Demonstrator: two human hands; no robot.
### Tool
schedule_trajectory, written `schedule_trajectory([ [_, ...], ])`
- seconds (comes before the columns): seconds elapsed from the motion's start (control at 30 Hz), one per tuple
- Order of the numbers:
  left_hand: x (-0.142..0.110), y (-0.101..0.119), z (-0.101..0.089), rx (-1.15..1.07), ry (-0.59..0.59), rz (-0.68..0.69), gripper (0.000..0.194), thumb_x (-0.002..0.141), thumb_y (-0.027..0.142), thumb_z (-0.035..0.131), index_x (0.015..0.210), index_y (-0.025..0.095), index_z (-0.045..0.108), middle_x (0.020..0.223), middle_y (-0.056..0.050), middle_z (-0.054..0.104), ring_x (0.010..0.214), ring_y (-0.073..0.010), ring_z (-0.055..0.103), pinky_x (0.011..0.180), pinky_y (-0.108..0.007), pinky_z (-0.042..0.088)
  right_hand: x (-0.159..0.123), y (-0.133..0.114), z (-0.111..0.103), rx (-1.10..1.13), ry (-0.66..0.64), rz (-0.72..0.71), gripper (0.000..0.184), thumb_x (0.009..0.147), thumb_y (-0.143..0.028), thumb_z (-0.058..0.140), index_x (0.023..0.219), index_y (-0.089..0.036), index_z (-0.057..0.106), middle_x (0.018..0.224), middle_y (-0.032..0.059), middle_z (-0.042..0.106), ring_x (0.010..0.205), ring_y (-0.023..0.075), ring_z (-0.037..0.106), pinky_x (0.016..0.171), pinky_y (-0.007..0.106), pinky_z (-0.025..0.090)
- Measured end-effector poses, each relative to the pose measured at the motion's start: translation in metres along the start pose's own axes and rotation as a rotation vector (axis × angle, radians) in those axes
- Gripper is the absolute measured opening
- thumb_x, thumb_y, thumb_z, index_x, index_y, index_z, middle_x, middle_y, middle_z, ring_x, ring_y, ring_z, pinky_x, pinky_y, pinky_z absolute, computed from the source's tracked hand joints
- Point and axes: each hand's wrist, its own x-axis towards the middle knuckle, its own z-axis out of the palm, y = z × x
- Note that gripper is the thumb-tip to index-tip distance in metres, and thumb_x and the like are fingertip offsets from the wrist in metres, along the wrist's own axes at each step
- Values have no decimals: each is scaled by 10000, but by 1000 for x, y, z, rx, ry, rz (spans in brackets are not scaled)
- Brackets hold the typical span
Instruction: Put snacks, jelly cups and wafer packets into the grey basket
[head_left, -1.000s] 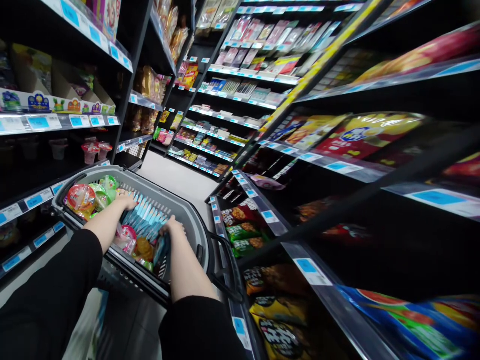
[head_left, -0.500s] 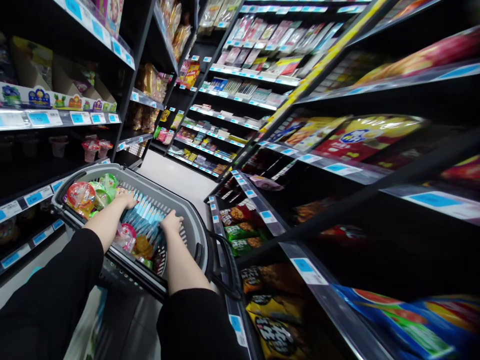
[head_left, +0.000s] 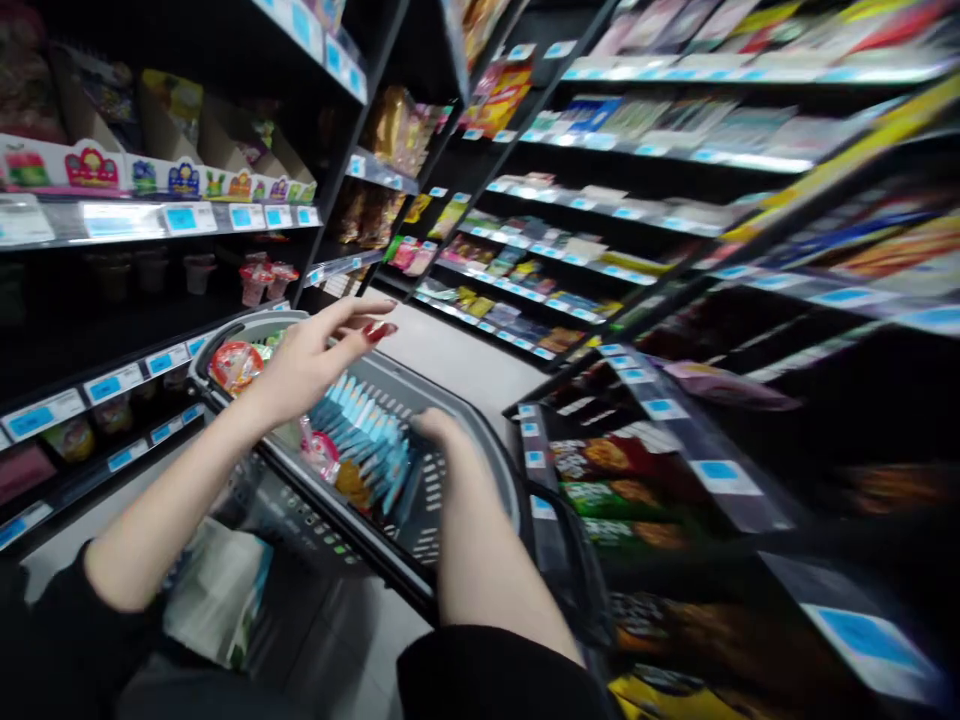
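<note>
Open and empty, left hand [head_left: 315, 350] hovers above the basket [head_left: 480, 470], fingers spread. Right hand [head_left: 442, 432] rests on blue packets [head_left: 367, 440] inside the basket; its grip can't be told.

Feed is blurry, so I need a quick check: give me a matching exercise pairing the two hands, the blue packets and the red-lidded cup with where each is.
1 left hand
2 right hand
3 blue packets
4 red-lidded cup

a far left corner of the basket
b raised above the basket, open
c lined up mid-basket
d low in the basket, by the packets

1-b, 2-d, 3-c, 4-a
</note>
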Motion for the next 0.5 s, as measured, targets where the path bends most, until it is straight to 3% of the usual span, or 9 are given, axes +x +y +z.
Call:
schedule_trajectory([
  [0.07, -65, 12, -40, -234, 78, 73, 279, 902, 306, 397, 1122, 209, 538, 1044, -38, 654, 953, -173, 603, 789, -272, 460, -17, -1, -33, 84, -72, 22, 375, 934, -258, 337, 1023, 0, 595, 956, 123, 629, 830, 151, 623, 711, 282, 450],
  [0.1, -99, 12, -58, -229, 70, 22, 240, 884, 299, 436, 1051, 215, 587, 950, -24, 674, 881, -170, 616, 768, -274, 462, -30, -1, -51, 131, -85, 16, 399, 936, -242, 303, 1073, 20, 572, 960, 165, 636, 809, 140, 628, 677, 271, 432],
  [0.17, -163, 0, -86, -121, 12, -202, 215, 876, 276, 446, 987, 221, 621, 840, -17, 689, 799, -168, 624, 729, -272, 464, -69, -2, -82, 250, -12, -59, 353, 935, -239, 322, 1181, -83, 520, 1028, 157, 636, 794, 105, 617, 664, 277, 408],
  [0.27, -233, -42, -109, 105, -77, -566, 242, 857, 350, 454, 948, 221, 637, 925, -35, 695, 836, -194, 631, 753, -296, 471, -152, -19, -93, 537, 273, -463, 239, 851, -428, 500, 887, -243, 647, 783, 59, 665, 673, 119, 568, 610, 345, 379],
  [0.3, -249, -57, -112, 164, -110, -619, 261, 859, 362, 439, 957, 222, 636, 945, -36, 695, 847, -197, 633, 765, -300, 473, -181, -31, -80, 583, 214, -581, 246, 831, -483, 502, 822, -285, 648, 689, 47, 642, 634, 137, 560, 554, 329, 382],
  [0.37, -272, -83, -111, 261, -126, -646, 295, 875, 349, 384, 977, 215, 626, 937, -31, 701, 829, -186, 643, 746, -286, 485, -229, -64, -29, 569, -10, -762, 246, 841, -499, 450, 806, -346, 639, 679, 34, 639, 585, 171, 566, 464, 302, 409],
  [0.4, -281, -93, -108, 285, -122, -645, 306, 883, 332, 360, 985, 206, 620, 938, -34, 702, 830, -181, 645, 741, -278, 488, -245, -81, 7, 490, -258, -861, 228, 846, -456, 455, 813, -327, 640, 714, 17, 651, 599, 171, 583, 499, 294, 442],
  [0.43, -288, -101, -105, 308, -112, -641, 311, 888, 313, 344, 988, 198, 616, 946, -39, 701, 842, -178, 643, 746, -277, 487, -255, -97, 48, 348, -501, -892, 203, 864, -355, 445, 838, -298, 639, 721, -2, 657, 636, 162, 604, 574, 280, 469],
  [0.5, -300, -109, -99, 364, -105, -626, 308, 888, 280, 339, 990, 189, 615, 978, -59, 692, 895, -193, 626, 791, -307, 473, -256, -122, 129, 24, -645, -735, 192, 845, -227, 467, 959, -253, 619, 882, 10, 676, 835, 173, 629, 732, 253, 464],
])
